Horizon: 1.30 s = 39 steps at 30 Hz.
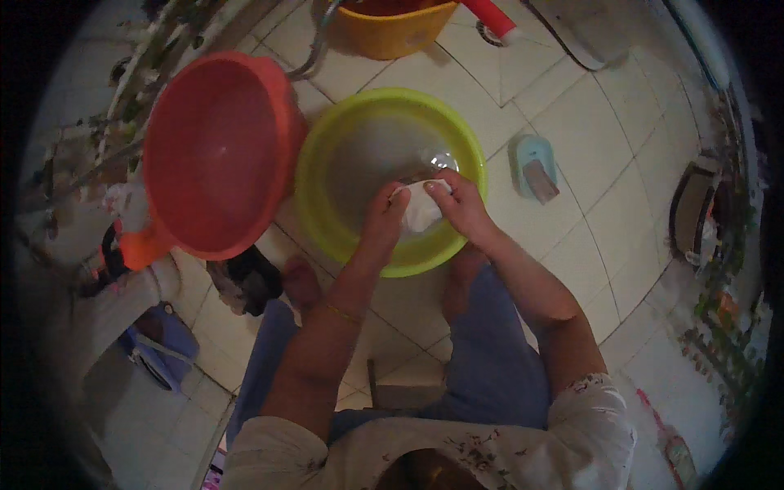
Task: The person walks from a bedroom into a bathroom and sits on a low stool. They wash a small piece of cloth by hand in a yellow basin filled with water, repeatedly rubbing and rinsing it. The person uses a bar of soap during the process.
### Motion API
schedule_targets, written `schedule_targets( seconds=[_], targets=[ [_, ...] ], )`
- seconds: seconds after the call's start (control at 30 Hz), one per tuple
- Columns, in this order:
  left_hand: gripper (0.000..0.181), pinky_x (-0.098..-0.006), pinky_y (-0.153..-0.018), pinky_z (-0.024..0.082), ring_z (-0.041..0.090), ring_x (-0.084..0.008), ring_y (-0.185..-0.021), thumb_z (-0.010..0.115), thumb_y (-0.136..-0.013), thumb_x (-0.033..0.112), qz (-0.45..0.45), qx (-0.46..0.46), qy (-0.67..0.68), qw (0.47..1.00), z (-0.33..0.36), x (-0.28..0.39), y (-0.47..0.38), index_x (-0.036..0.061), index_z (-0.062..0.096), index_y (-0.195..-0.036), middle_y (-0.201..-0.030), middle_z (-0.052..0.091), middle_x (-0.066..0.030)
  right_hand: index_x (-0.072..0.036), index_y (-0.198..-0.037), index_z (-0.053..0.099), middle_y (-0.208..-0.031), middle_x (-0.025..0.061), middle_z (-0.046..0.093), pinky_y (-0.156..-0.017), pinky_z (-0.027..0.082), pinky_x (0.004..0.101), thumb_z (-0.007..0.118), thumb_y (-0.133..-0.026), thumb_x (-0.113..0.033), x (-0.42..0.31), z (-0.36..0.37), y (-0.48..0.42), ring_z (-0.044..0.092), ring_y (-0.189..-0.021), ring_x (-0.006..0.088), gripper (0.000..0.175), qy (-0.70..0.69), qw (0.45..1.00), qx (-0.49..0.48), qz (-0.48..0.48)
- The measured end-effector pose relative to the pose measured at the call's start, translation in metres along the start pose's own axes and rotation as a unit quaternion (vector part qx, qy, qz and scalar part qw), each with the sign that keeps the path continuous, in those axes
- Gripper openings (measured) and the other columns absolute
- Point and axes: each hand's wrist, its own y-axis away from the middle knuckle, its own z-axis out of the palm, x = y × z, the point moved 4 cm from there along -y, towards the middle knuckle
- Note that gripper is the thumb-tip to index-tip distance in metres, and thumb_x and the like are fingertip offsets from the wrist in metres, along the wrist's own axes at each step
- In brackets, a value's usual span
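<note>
Both of my hands grip a white cloth (420,211) over the near part of a yellow-green plastic basin (318,236). My left hand (387,211) pinches the cloth's left end between thumb and fingers. At the other end, my right hand (460,202) holds it with the thumb on top. The cloth hangs bunched toward me below the thumbs. Cloudy water (380,147) lies in the basin, with a patch of bubbles (442,160) just beyond my right hand. Part of my fingers on the far side of the cloth is hidden.
A red plastic tub (214,153) leans at the left, beside the basin. Right of it, a light blue soap dish (534,150) carries a brownish bar (541,182). A yellow-orange bucket (395,30) stands beyond. Dark cloth (254,278) and a blue bucket (171,343) lie at the lower left.
</note>
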Motion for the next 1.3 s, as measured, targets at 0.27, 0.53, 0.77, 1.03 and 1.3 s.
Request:
schedule_targets(
  seconds=[0.27, 0.53, 0.77, 1.03, 1.3],
  targets=[
    [0.032, -0.0262, -0.068, 0.043, 0.049, -0.0099, -0.076, 0.039, -0.092, 0.041, -0.068, 0.105, 0.397, 0.909, 0.035, -0.028, -0.013, 0.0132, 0.054, -0.086, -0.079, 0.051, 0.0004, -0.010, -0.086, 0.061, -0.066, 0.0089, 0.060, -0.047, 0.046, 0.0404, 0.056, -0.077, -0.027, -0.054, 0.042, -0.019, 0.057, -0.052, 0.0298, 0.020, 0.438, 0.893, 0.012, -0.100],
    [0.033, -0.0284, -0.070, 0.044, 0.051, -0.0120, -0.076, 0.035, -0.092, 0.042, 0.005, 0.051, 0.480, 0.876, 0.026, -0.013, -0.015, 0.0141, 0.052, -0.090, -0.082, 0.051, 0.0015, -0.012, -0.084, 0.064, -0.075, 0.0131, 0.063, -0.048, 0.047, 0.0416, 0.056, -0.076, -0.025, -0.048, 0.052, -0.030, 0.060, -0.060, 0.0279, 0.017, 0.472, 0.880, -0.029, -0.040],
    [0.030, -0.0290, -0.060, 0.041, 0.047, -0.0109, -0.065, 0.037, -0.092, 0.039, 0.053, -0.042, 0.477, 0.876, 0.004, -0.017, -0.011, 0.0161, 0.049, -0.076, -0.071, 0.047, 0.0023, -0.007, -0.075, 0.059, -0.070, 0.0136, 0.059, -0.055, 0.045, 0.0421, 0.055, -0.080, -0.022, -0.067, 0.065, -0.013, 0.058, -0.062, 0.0334, 0.016, 0.389, 0.907, -0.014, -0.160],
    [0.030, -0.0264, -0.061, 0.041, 0.046, -0.0087, -0.064, 0.041, -0.092, 0.034, -0.015, 0.169, 0.392, 0.904, 0.003, -0.016, -0.005, 0.0124, 0.047, -0.073, -0.070, 0.046, 0.0033, -0.005, -0.077, 0.058, -0.070, 0.0126, 0.059, -0.058, 0.045, 0.0374, 0.051, -0.086, -0.025, -0.053, 0.045, -0.025, 0.058, -0.063, 0.0265, 0.023, 0.267, 0.956, -0.022, -0.122],
    [0.029, -0.0266, -0.059, 0.041, 0.047, -0.0102, -0.061, 0.047, -0.091, 0.034, 0.077, 0.193, 0.098, 0.973, -0.028, 0.012, 0.000, 0.0093, 0.054, -0.077, -0.066, 0.049, 0.0022, -0.006, -0.074, 0.059, -0.070, 0.0095, 0.059, -0.052, 0.044, 0.0337, 0.056, -0.081, -0.020, -0.072, 0.038, -0.019, 0.056, -0.057, 0.0240, 0.016, 0.067, 0.993, -0.005, -0.102]
  ],
)
